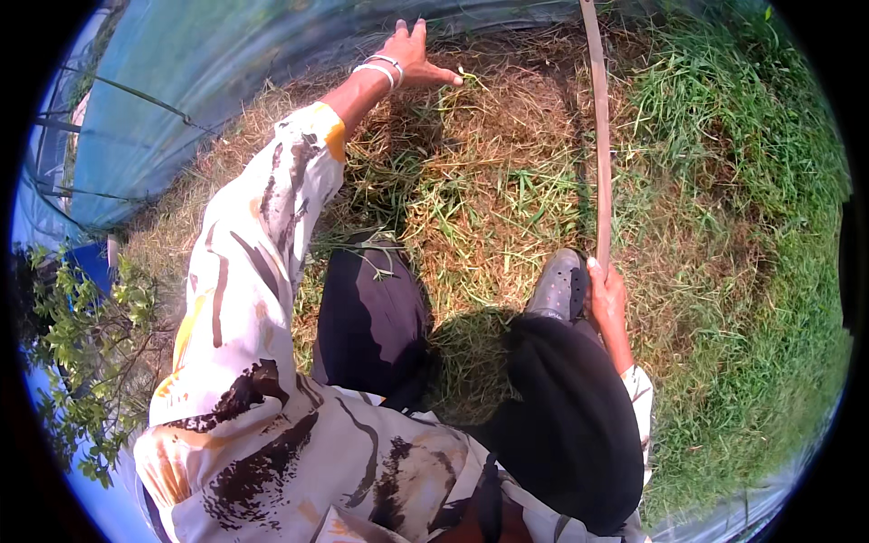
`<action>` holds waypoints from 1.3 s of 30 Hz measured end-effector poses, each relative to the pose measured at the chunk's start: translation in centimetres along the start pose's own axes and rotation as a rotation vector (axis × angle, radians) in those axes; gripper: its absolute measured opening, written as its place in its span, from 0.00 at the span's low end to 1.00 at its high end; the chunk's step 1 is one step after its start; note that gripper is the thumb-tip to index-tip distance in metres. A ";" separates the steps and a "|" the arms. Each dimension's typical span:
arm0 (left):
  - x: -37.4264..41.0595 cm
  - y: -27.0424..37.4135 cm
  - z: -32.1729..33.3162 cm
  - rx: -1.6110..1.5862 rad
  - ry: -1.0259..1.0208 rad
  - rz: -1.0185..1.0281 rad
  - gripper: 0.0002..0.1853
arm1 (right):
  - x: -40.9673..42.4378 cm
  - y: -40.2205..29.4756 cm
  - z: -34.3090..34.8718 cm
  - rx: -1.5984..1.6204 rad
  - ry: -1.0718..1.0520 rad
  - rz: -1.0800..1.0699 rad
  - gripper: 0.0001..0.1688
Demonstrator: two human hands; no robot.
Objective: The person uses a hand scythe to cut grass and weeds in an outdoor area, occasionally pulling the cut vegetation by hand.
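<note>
My left hand (413, 60) reaches far forward, thumb and fingers spread, with nothing visible in its grasp. A white bracelet and a second band circle the wrist. Close by the thumb tip is a small green weed (467, 75). The fingertips are near the bottom of a translucent plastic sheet (326, 34). My right hand (606, 295) grips the near end of a long, narrow wooden pole (600, 129), beside my grey perforated clog (557, 282). This pole runs forward past the top of the view, so its far end is hidden.
Cut, drying grass (489, 156) covers the ground ahead of my knees. Taller green grass (760, 136) grows along the right. On the left, a leafy shrub (115, 339) stands near a dark cord (146, 102) stretched across the sheeting. Some cut blades lie on my left knee (380, 292).
</note>
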State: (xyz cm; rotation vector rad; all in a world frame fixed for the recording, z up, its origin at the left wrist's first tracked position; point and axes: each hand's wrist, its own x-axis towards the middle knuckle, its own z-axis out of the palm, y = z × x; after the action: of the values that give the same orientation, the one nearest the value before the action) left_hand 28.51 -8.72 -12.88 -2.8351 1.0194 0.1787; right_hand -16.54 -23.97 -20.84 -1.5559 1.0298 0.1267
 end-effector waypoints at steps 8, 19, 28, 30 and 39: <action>-5.9 0.7 7.7 0.256 -0.244 0.188 0.08 | -6.0 14.6 -9.1 -0.282 -0.228 0.048 0.29; -7.7 -1.2 8.5 0.202 -0.112 0.256 0.08 | -0.3 -4.1 -0.5 -0.125 -0.286 0.106 0.25; -15.1 -1.8 6.9 0.060 -0.151 0.418 0.06 | -14.2 4.4 -7.0 -0.388 -0.098 0.105 0.28; -14.8 -1.5 7.4 0.037 -0.111 0.447 0.06 | -9.3 0.7 -3.5 -0.396 -0.102 -0.014 0.29; -14.7 -3.1 4.8 0.053 -0.213 0.489 0.08 | -14.4 4.8 -4.5 -0.388 -0.083 0.091 0.24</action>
State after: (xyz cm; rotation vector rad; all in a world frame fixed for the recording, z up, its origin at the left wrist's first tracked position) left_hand 18.88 3.60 -15.14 -2.4016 1.6114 0.4762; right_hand -30.40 -19.67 -14.50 -1.8338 1.0527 0.4733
